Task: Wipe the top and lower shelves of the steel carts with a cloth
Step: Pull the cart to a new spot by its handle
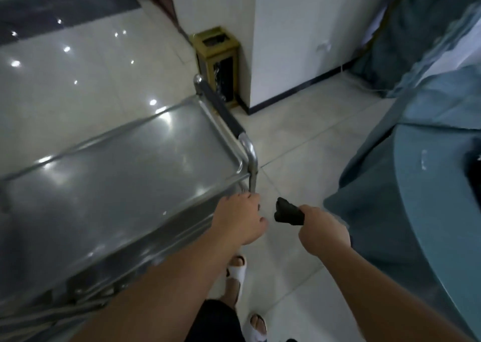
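Note:
A steel cart [109,185] fills the left of the head view, its shiny top shelf bare and its black-padded push handle [221,107] at the far right end. My left hand [240,218] sits at the cart's near right corner, by the foot of the chrome upright post [252,170], fingers curled around the corner edge. My right hand [322,229] grips a bunched dark cloth [289,214], held in the air just right of that corner, above the floor. The lower shelf is mostly hidden beneath the top.
A round table under a teal cloth [429,211] stands close on the right. A gold waste bin [217,60] stands beside a white pillar [299,42] beyond the cart handle. Tiled floor [294,138] lies between cart and table. My sandalled feet [235,276] show below.

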`<state>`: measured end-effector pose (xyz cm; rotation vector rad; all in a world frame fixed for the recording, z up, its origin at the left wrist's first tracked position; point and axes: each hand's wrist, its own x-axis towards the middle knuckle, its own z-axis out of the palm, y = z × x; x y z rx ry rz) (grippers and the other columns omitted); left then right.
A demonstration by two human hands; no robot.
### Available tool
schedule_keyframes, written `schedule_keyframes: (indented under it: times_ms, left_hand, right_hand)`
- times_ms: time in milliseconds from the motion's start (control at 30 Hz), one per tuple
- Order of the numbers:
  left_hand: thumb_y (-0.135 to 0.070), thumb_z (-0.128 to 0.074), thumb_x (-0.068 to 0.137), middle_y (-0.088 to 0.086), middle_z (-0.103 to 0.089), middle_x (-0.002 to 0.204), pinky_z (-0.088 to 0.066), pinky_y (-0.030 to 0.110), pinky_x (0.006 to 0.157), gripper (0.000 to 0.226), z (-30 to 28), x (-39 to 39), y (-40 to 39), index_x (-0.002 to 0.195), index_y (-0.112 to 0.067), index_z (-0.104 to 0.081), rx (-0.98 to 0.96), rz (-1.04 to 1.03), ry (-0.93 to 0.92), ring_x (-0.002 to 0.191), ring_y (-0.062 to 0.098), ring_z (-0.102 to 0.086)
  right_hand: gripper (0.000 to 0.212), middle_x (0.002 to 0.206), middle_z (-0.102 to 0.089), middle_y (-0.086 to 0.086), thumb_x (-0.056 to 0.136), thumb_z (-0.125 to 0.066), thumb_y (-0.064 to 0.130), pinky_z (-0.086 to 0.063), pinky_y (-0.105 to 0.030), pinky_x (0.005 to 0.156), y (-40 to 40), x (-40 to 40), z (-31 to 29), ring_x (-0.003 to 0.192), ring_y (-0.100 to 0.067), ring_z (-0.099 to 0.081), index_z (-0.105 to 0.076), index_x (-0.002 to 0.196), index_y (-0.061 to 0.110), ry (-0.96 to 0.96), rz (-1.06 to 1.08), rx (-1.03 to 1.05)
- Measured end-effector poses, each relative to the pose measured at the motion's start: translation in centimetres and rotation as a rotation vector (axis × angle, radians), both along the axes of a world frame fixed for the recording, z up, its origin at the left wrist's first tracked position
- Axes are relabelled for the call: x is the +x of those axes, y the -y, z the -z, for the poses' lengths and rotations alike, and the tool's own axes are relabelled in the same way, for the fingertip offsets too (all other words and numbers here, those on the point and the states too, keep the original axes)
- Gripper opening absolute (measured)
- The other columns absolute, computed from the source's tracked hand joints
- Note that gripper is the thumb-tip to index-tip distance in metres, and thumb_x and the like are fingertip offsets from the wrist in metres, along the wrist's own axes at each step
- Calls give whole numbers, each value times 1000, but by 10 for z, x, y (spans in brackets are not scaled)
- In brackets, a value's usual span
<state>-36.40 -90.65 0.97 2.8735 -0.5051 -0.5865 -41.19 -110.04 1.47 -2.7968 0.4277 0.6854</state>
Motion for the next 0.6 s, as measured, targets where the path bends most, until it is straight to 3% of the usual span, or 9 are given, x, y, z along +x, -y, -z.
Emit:
schedule_keyframes:
  times_ms: [67,167,300,433,600]
  left_hand:
    - [-56,-51,94,-3,-60,138,-42,45,107,51,-9,30,12,136,-26,-53,-39,27,25,129,23,-54]
    - [-55,-51,94,-3,-56,148,-38,45,111,60,-20,77,28,147,-25,-49,-65,84,44,136,22,-50]
    - [-56,-48,94,-4,-56,146,-40,44,106,62,-34,136,57,149,-26,-47,-65,155,66,131,21,-52]
    - [-56,-46,95,-2,-54,149,-40,44,103,66,-42,181,91,154,-26,-43,-39,230,54,131,21,-52]
    - [-54,-46,96,-3,-53,150,-41,43,104,65,-48,231,139,154,-26,-43,-28,304,60,132,22,-51]
  right_hand:
    - [44,102,-63,6,93,-53,10,-53,-38,80,10,23,-13,87,-18,-61,-54,130,35,42,43,-5]
    - [43,102,-64,8,94,-52,10,-53,-40,86,32,53,-35,90,-18,-62,-55,127,37,96,125,-51]
    - [34,94,-62,12,92,-57,18,-52,-36,78,62,87,-57,84,-15,-61,-56,118,39,147,212,-95]
    - [39,91,-61,15,84,-60,19,-54,-36,80,89,115,-67,81,-14,-60,-55,114,43,163,309,-92]
    - [32,93,-62,12,84,-61,20,-46,-34,74,130,150,-67,82,-16,-58,-58,110,39,144,281,-130]
